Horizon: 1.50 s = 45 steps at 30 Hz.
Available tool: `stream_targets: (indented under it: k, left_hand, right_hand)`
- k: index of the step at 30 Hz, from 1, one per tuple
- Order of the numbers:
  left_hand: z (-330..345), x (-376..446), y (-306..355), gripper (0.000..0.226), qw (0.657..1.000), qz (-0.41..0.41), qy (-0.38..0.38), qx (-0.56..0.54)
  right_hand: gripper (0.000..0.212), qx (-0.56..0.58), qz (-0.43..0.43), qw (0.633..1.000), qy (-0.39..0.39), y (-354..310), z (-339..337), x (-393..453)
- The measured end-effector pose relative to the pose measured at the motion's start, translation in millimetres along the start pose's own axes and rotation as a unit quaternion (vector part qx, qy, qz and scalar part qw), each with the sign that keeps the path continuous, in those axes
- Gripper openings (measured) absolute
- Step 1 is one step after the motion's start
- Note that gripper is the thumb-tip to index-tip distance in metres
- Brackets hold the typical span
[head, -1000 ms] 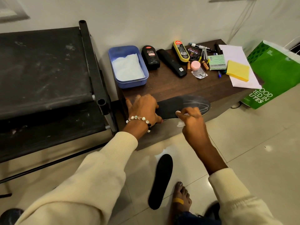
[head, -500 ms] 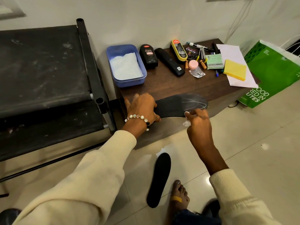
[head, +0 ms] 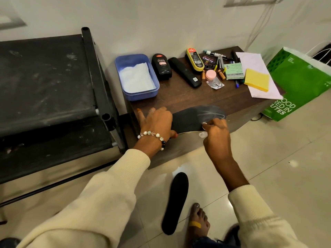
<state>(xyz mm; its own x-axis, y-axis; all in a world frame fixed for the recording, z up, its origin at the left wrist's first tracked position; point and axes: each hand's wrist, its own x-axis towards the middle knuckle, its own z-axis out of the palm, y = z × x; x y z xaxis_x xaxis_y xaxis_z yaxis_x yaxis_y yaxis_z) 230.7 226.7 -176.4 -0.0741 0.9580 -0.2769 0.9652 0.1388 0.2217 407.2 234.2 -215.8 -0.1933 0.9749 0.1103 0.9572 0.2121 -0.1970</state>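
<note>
Left hand [head: 155, 122], fingers flat, presses the insole [head: 186, 119] on the worktop [head: 197, 97]. Right hand [head: 216, 135] pinches a white wipe [head: 203, 134]. The toe end looks streaky, so I think the wiping is half done. The other insole [head: 176, 201] waits on the floor [head: 277, 158].

Beyond the right hand [head: 216, 138] pinching a wipe [head: 203, 134]: "Cherry" on the black bottle [head: 161, 67] and the round tin [head: 208, 60], "KIWI" on the shine sponge [head: 194, 59], "camlin" on the green box [head: 233, 71]. Further right, the green bag [head: 293, 83] says "OOD / RED IN / UTES" (cut off).
</note>
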Motion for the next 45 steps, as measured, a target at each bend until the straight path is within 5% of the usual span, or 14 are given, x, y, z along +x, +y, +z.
stream_targets:
  k: [4, 10, 15, 21, 27, 32, 37, 42, 45]
  left_hand:
    - [-0.3, 1.8, 2.3, 0.054, 1.0, -0.003, 0.001, -0.006]
    - [-0.1, 2.7, 1.0, 0.056, 1.0, 0.009, 0.0, -0.004]
    - [1.4, 3.3, 0.7, 0.048, 1.0, 0.017, 0.005, 0.001]
    - [1.4, 3.8, -2.0, 0.052, 1.0, 0.023, 0.01, 0.0]
    - [-0.6, 5.7, -3.2, 0.052, 1.0, 0.019, 0.001, -0.006]
    - [0.3, 5.2, -5.6, 0.053, 1.0, 0.02, 0.005, -0.015]
    - [1.4, 6.8, -5.4, 0.052, 1.0, 0.017, 0.007, -0.021]
    - [1.8, 6.3, -8.2, 0.051, 0.999, 0.024, 0.009, -0.028]
    - [1.2, 7.5, -8.2, 0.05, 0.999, 0.02, 0.006, -0.028]
  right_hand:
    - [0.037, -0.015, -0.062, 0.998, -0.027, -13.7, 2.9, 2.7]
    - [0.033, -0.016, 0.014, 1.0, 0.003, 6.2, -0.1, 11.1]
    - [0.036, -0.01, -0.085, 0.996, -0.023, -14.4, 7.4, 12.8]
    - [0.04, -0.059, 0.015, 0.998, -0.023, 7.9, -3.1, 27.4]
    - [0.043, -0.05, -0.05, 0.996, -0.059, -15.5, 1.3, 35.4]
    - [0.039, -0.051, 0.032, 0.997, -0.038, 2.5, 0.2, 41.0]
    - [0.04, -0.042, -0.06, 0.996, -0.056, -27.7, 5.2, 36.7]
    - [0.044, -0.117, 0.057, 0.987, -0.09, -8.0, -7.2, 45.0]
    - [0.042, -0.098, 0.014, 0.991, -0.093, -25.6, 0.4, 38.6]
